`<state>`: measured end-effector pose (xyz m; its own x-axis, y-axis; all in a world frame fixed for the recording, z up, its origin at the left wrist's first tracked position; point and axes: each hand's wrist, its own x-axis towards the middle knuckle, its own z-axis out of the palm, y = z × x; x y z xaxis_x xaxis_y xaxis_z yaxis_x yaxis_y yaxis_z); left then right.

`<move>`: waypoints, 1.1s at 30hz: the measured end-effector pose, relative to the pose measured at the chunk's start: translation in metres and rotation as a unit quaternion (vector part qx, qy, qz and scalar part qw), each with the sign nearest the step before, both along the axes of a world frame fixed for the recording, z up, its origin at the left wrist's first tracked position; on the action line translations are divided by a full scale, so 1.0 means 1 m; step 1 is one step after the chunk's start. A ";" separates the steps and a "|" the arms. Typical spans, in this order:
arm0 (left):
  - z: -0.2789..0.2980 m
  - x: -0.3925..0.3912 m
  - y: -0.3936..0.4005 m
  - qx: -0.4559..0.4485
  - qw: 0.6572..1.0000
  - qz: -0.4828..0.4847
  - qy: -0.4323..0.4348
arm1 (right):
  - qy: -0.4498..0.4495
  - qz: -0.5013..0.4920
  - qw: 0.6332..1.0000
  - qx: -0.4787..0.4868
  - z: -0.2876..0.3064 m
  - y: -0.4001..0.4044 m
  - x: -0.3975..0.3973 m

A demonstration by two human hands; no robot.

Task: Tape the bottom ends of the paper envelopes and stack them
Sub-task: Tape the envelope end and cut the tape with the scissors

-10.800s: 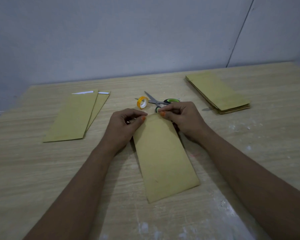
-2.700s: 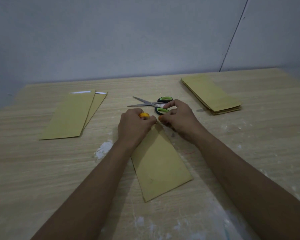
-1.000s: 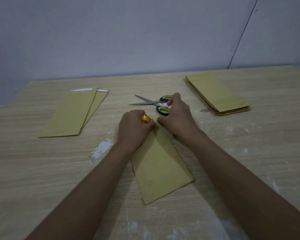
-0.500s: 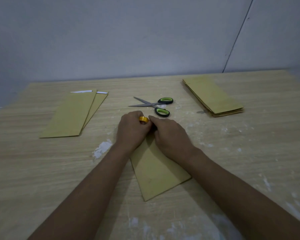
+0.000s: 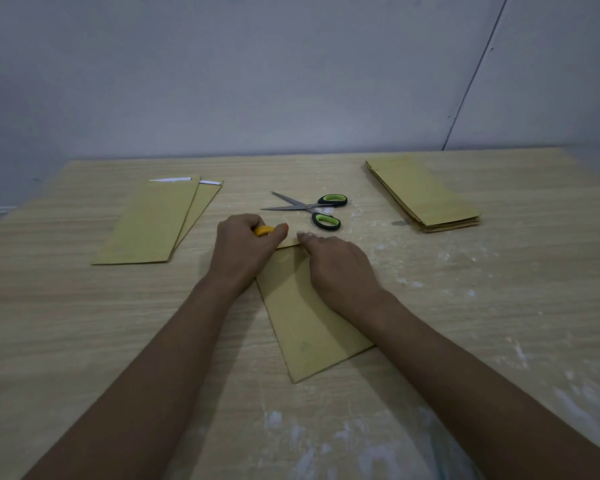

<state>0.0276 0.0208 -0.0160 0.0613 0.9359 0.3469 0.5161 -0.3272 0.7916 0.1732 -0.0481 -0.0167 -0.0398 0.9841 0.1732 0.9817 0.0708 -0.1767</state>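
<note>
Envelope (image 5: 309,317) is laid flat on the wooden table (image 5: 84,323) in the middle, long axis running from the near-right corner up and slightly left to the far short end, which is pinned under both hands. Yellow tape roll (image 5: 264,230) is gripped in the curled left hand (image 5: 245,251), while the right hand (image 5: 336,268) is pressed flat on the far end with fingers pretty much straight. Scissors (image 5: 312,209) are parked just beyond, two envelopes (image 5: 156,220) are fanned out far left, and a stack (image 5: 426,195) is sat far right.
</note>
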 end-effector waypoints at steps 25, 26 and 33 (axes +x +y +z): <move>-0.007 -0.012 -0.005 0.006 0.989 0.053 0.136 | -0.012 0.006 1.000 -0.003 -0.003 0.004 -0.002; -0.007 -0.012 -0.005 0.006 0.988 0.054 0.143 | -0.011 0.005 1.000 -0.003 -0.002 0.004 -0.002; -0.008 -0.011 -0.007 0.015 0.984 0.051 0.172 | 0.070 0.006 0.997 0.022 0.002 0.001 -0.007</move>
